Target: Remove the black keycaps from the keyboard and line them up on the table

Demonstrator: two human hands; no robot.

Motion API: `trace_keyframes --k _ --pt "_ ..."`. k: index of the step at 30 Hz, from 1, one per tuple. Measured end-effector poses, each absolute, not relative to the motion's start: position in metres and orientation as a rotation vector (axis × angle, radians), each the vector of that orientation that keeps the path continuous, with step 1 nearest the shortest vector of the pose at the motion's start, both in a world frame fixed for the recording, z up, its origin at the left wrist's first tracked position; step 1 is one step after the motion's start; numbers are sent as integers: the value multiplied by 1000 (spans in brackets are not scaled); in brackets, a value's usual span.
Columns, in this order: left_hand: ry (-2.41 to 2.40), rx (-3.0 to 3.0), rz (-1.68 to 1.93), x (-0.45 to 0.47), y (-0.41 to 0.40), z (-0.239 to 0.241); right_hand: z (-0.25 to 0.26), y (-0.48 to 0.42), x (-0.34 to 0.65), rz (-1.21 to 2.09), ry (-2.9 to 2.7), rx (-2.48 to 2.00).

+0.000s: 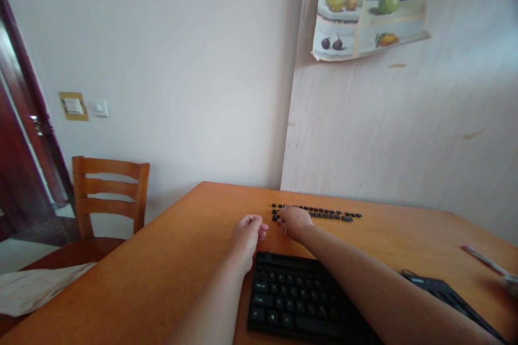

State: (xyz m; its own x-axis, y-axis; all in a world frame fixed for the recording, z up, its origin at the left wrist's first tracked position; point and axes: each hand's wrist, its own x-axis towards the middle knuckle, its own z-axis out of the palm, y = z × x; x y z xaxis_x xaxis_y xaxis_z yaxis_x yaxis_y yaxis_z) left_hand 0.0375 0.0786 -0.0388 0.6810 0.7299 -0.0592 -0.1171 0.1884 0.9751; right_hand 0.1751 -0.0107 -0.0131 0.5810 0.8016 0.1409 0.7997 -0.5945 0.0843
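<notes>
A black keyboard [279, 291] lies on the wooden table, partly covered by my right forearm; its upper strip shows no keys. Beyond it, small black keycaps [332, 215] are laid out in rows on the tabletop. My right hand [297, 222] reaches over the left part of these rows, its fingers bent down close to the keycaps. A thin pale thing shows by those fingertips, too small to name. Just left of it, above the keyboard's far left corner, my left hand [246, 234] is closed with curled fingers; anything inside them is hidden.
The wooden table [162, 259] meets the wall at the back. A second black keyboard-like device [449, 294] lies at the right, partly hidden by my forearm. A slim stick [483, 259] lies farther right. A wooden chair [111, 188] with a pale cloth [36, 288] stands left.
</notes>
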Motion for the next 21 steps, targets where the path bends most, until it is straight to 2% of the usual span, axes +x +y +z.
trace_keyframes --k 21 --pt "606 1259 642 37 78 -37 -14 -12 180 254 1464 2829"
